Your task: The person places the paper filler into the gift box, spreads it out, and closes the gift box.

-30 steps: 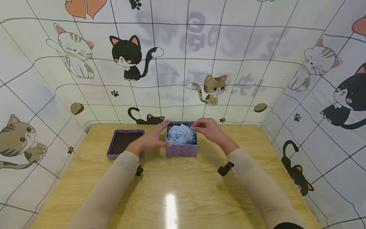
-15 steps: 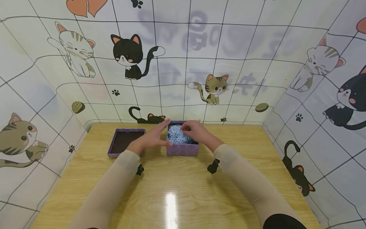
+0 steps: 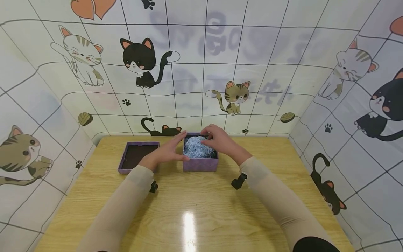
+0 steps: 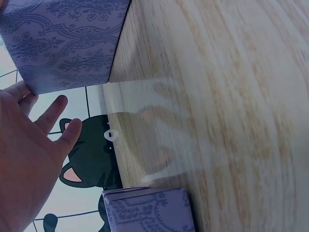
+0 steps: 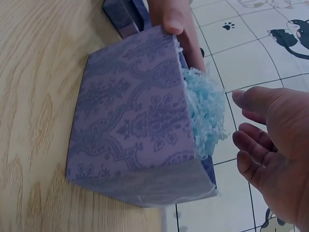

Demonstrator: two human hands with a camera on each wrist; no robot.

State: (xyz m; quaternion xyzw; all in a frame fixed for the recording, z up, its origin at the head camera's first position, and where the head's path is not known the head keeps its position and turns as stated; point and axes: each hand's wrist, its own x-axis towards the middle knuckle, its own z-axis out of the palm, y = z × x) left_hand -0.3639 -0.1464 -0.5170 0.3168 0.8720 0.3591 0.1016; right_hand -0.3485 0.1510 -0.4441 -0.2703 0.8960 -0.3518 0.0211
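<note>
Head view: Main hazard seems to be spillage. The blue paper shreds (image 3: 198,147) are sitting loose and heaped, so a careless sweep of the right hand (image 3: 221,141) could be lifting strands over the rim. That hand is hovering over the heap's right side, fingers bent but released, no object showing between them. The left hand (image 3: 167,152) is grasping the left side of the purple box (image 3: 200,165), thumb at the near corner, fingers at the far one. The box is standing upright near the far edge of the wooden table (image 3: 195,196). A hard push away could be sending it toward that edge. Its matching lid (image 3: 136,155) is lying to the left, dark inside facing up, nothing seen in it. The heap is leaving a dark gap at the box's near right corner; anything buried is staying hidden.

Left wrist view: 2 fingertips are showing free of the box corner. If fewer fingers are bearing the hold, the box could be pivoting under a push. Box contents are not showing here.

Right wrist view: Shreds are bulging past the rim. The right fingers are curling loosely, apart from them; snagged strands could be trailing out with a hasty pull. The left thumb is pressing at the rim corner.
</note>
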